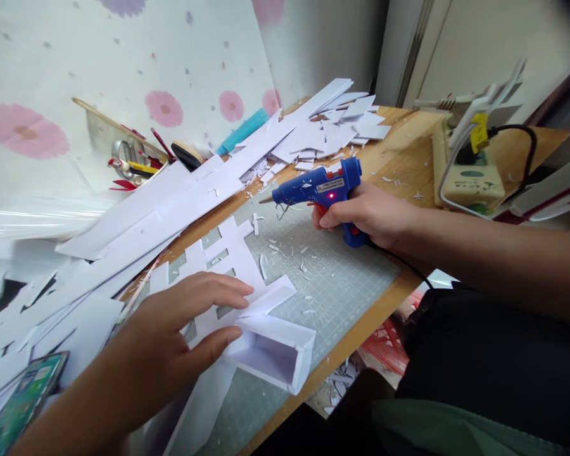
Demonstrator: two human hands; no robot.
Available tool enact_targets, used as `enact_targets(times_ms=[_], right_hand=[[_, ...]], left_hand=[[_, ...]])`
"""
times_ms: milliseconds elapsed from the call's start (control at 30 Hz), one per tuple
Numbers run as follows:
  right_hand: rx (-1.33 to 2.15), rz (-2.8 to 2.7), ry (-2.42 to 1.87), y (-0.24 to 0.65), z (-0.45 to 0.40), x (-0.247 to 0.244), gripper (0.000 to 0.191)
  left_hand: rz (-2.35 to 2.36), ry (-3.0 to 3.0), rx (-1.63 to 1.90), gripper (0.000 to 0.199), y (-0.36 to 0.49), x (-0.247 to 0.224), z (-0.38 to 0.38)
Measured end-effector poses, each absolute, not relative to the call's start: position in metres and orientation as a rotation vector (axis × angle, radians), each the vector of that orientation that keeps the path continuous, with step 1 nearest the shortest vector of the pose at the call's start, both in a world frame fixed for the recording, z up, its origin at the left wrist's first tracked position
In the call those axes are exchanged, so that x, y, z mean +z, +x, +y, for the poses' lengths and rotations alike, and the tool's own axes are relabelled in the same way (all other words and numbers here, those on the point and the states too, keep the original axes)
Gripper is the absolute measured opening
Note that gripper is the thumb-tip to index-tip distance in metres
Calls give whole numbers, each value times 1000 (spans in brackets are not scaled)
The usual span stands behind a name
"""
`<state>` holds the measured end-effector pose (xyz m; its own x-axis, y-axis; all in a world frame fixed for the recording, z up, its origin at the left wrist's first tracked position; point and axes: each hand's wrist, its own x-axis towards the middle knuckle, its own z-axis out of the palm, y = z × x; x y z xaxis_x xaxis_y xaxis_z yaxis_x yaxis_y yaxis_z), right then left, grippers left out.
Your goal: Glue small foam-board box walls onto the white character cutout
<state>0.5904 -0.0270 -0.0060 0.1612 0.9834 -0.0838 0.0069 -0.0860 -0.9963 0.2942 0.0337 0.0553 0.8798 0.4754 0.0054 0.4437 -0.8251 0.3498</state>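
My right hand (363, 212) is wrapped round a blue hot glue gun (316, 183) with a red light lit on its side. The gun's metal nozzle points left above the cutting mat. On the left, my left hand (190, 326) has its thumb and fingers apart, with a gap between them. Its fingertips are beside a small open white board box (275, 354); I cannot tell whether they touch it. A narrow white strip (270, 297) lies against the box's far side. Beyond that hand is a white board piece with rectangular cut-outs (237, 253).
Long white board sheets (190, 196) and a pile of scraps (327, 133) line the wall side. A power strip (470, 174) with plugs and cords sits at the right. Trimmings lie on the grey cutting mat (342, 272). A phone (23, 399) is at lower left.
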Motion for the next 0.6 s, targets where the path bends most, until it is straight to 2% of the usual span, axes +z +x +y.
enact_targets(times_ms=[333, 600], right_hand=[[1123, -1092, -1357, 590, -25, -8, 7], [1133, -1429, -1345, 602, -52, 26, 10]], left_hand=[[674, 2863, 305, 16, 296, 42, 21], [818, 2742, 287, 21, 291, 36, 21]])
